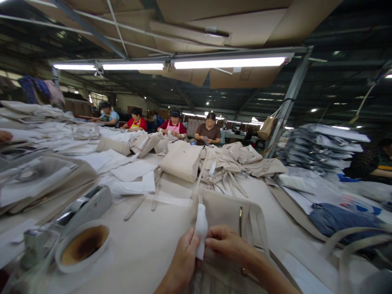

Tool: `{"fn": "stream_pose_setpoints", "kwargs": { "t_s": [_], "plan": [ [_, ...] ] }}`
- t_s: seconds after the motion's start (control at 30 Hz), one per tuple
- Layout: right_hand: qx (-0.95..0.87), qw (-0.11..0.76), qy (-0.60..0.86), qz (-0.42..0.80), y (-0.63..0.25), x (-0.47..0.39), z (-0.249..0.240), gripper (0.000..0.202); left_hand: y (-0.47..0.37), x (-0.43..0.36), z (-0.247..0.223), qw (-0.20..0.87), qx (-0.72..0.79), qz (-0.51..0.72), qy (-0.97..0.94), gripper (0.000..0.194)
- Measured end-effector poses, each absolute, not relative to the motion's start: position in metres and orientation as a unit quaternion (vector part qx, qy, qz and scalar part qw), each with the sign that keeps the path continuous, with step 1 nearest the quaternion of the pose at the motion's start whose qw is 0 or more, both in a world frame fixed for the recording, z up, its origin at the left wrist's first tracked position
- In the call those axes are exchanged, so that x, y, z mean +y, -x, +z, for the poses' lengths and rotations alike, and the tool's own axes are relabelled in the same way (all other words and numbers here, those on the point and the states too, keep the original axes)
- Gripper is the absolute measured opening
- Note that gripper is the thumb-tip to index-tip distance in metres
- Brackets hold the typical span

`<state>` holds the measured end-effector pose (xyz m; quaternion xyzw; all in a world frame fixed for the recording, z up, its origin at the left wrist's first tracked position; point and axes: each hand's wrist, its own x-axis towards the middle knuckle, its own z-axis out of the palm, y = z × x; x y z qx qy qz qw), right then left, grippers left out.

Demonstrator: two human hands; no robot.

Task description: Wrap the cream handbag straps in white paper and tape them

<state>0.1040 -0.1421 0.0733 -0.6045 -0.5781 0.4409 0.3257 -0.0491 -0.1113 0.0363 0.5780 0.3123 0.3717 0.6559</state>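
A white wrap (201, 222), paper or thin foam, runs upright around part of the strap of a beige bag (251, 212). My left hand (185, 257) is closed on the wrap's lower left side, thumb along its front. From the right, the fingers of my right hand (225, 243) are pinched together at the wrap's edge. The bag lies on the table beneath both hands, and a gold zipper (240, 216) shows on its front. My right forearm covers the lower part of the bag.
At left, a grey tape dispenser (98, 204) stands beside a white bowl (105, 241) with brown staining inside. Finished-looking beige bags (182, 161) and white sheets (134, 173) pile up ahead. Stacked wrapped goods (321, 149) and blue cloth (346, 220) lie right. Several people sit across.
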Motion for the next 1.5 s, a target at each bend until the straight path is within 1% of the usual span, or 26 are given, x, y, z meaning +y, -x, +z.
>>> {"fn": "stream_pose_setpoints", "kwargs": {
  "t_s": [0.1,0.17,0.3,0.4,0.53,0.6,0.77,0.87,0.93,1.07,1.17,1.37,1.5],
  "plan": [
    [-0.553,0.336,0.604,0.466,-0.103,-0.138,0.070,0.016,0.049,-0.110,0.037,0.687,0.300,0.345,-0.564,0.049],
    [-0.534,0.343,0.616,0.467,-0.102,-0.136,0.067,0.015,0.050,-0.110,0.038,0.685,0.299,0.342,-0.570,0.051],
    [-0.536,0.350,0.626,0.446,-0.105,-0.133,0.065,0.013,0.050,-0.110,0.039,0.671,0.298,0.346,-0.585,0.052],
    [-0.541,0.371,0.620,0.430,-0.107,-0.134,0.066,0.013,0.049,-0.111,0.039,0.674,0.295,0.340,-0.586,0.055],
    [-0.545,0.377,0.634,0.398,-0.103,-0.136,0.070,0.004,0.049,-0.113,0.039,0.657,0.304,0.344,-0.598,0.060],
    [-0.532,0.384,0.647,0.387,-0.098,-0.138,0.070,0.004,0.050,-0.113,0.039,0.648,0.305,0.347,-0.605,0.061],
    [-0.468,0.406,0.645,0.447,-0.083,-0.146,0.072,0.008,0.052,-0.113,0.038,0.651,0.294,0.350,-0.606,0.055],
    [-0.378,0.432,0.639,0.511,-0.075,-0.151,0.076,0.013,0.052,-0.114,0.038,0.674,0.278,0.338,-0.596,0.059],
    [-0.337,0.458,0.607,0.555,-0.071,-0.153,0.079,0.015,0.052,-0.113,0.038,0.693,0.269,0.328,-0.583,0.068],
    [-0.361,0.471,0.455,0.664,-0.066,-0.152,0.074,0.013,0.052,-0.111,0.034,0.699,0.279,0.338,-0.565,0.091],
    [-0.365,0.486,0.394,0.690,-0.065,-0.147,0.064,0.026,0.053,-0.108,0.033,0.704,0.265,0.357,-0.553,0.103],
    [-0.331,0.537,0.350,0.692,-0.069,-0.133,0.045,0.034,0.051,-0.100,0.028,0.771,0.182,0.366,-0.489,0.115],
    [-0.325,0.559,0.285,0.708,-0.066,-0.128,0.042,0.031,0.043,-0.091,0.009,0.809,0.117,0.375,-0.436,0.114]
  ]
}}
